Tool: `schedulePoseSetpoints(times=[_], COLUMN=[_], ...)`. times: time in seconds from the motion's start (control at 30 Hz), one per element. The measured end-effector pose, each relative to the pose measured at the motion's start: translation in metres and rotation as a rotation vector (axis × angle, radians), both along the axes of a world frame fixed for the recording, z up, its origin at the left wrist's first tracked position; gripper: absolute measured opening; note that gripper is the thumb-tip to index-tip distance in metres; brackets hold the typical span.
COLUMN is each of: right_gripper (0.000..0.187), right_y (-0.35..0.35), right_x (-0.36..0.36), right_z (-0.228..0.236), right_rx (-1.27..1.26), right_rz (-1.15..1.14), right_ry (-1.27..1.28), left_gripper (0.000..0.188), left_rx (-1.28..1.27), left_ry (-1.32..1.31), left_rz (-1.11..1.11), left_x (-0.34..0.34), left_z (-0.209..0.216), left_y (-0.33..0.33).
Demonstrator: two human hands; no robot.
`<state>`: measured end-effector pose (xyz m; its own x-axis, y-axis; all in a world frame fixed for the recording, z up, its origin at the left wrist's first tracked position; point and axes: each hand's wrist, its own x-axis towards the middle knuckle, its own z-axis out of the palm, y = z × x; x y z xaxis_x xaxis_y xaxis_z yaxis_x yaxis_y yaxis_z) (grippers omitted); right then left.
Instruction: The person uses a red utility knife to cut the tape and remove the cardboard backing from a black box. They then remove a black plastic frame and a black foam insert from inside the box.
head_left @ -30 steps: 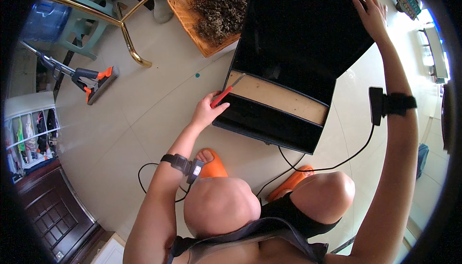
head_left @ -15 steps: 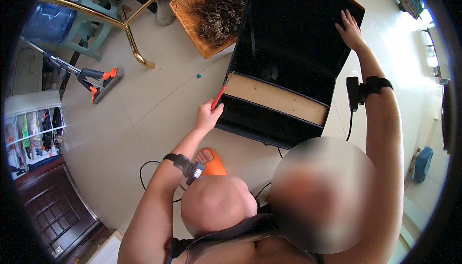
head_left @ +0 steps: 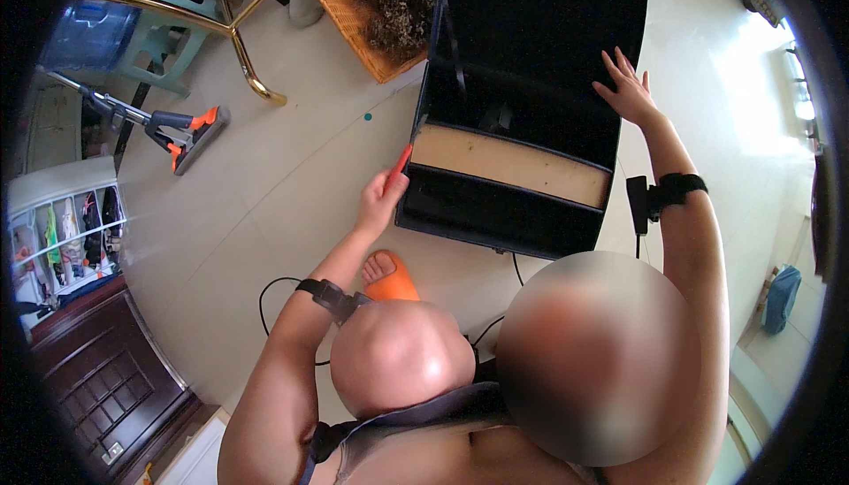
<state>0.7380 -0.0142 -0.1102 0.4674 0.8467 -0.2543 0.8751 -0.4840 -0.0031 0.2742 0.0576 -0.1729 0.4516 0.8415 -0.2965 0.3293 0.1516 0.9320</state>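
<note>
A large black case (head_left: pixel 504 220) lies opened out on the floor in front of me, its interior dark. Between its deep lower part and the big black panel (head_left: pixel 531 25) runs a bare tan strip (head_left: pixel 508 165). My left hand (head_left: pixel 380 202) is closed round a slim red-handled tool (head_left: pixel 401 159). The tool's thin tip meets the case's left edge, beside the strip's left end; its exact kind is too small to make out. My right hand (head_left: pixel 630 94) rests with spread fingers on the right side of the black panel, holding nothing.
A wicker basket (head_left: pixel 354 30) of dried plants stands against the case's upper left. Further left are a gold metal frame (head_left: pixel 239 43), an orange-and-grey mop head (head_left: pixel 190 137) and a green stool (head_left: pixel 168 61). Black cables (head_left: pixel 265 295) run near my orange slipper (head_left: pixel 392 278).
My right hand has slid down along the panel, with its fingers spread wider. The left hand keeps the red-handled tool at the case's left edge. The whole view has shifted slightly.
</note>
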Motion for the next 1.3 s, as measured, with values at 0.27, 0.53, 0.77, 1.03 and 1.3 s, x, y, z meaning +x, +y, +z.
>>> schedulePoseSetpoints(times=[0.27, 0.53, 0.77, 1.03, 1.3], right_gripper=[0.040, 0.047, 0.027, 0.018, 0.017], right_y=[0.012, 0.033, 0.022, 0.020, 0.019], right_x=[-0.112, -0.206, -0.228, -0.231, -0.231], right_z=[0.009, -0.016, -0.041, -0.048, -0.054], right_rx=[0.304, 0.085, 0.412, 0.572, 0.596], right_rz=[0.482, 0.342, 0.226, 0.176, 0.178], right_ry=[0.214, 0.348, 0.212, 0.212, 0.234], left_gripper=[0.026, 0.035, 0.035, 0.032, 0.028], left_rx=[0.047, 0.122, 0.514, 0.627, 0.824], left_ry=[-0.006, 0.344, 0.555, 0.740, 1.038], left_rz=[-0.111, -0.395, -0.482, -0.573, -0.827], left_x=[-0.003, 0.035, 0.032, 0.035, 0.068], left_z=[0.082, 0.109, 0.091, 0.111, 0.143], left_y=[0.033, 0.043, 0.044, 0.041, 0.057])
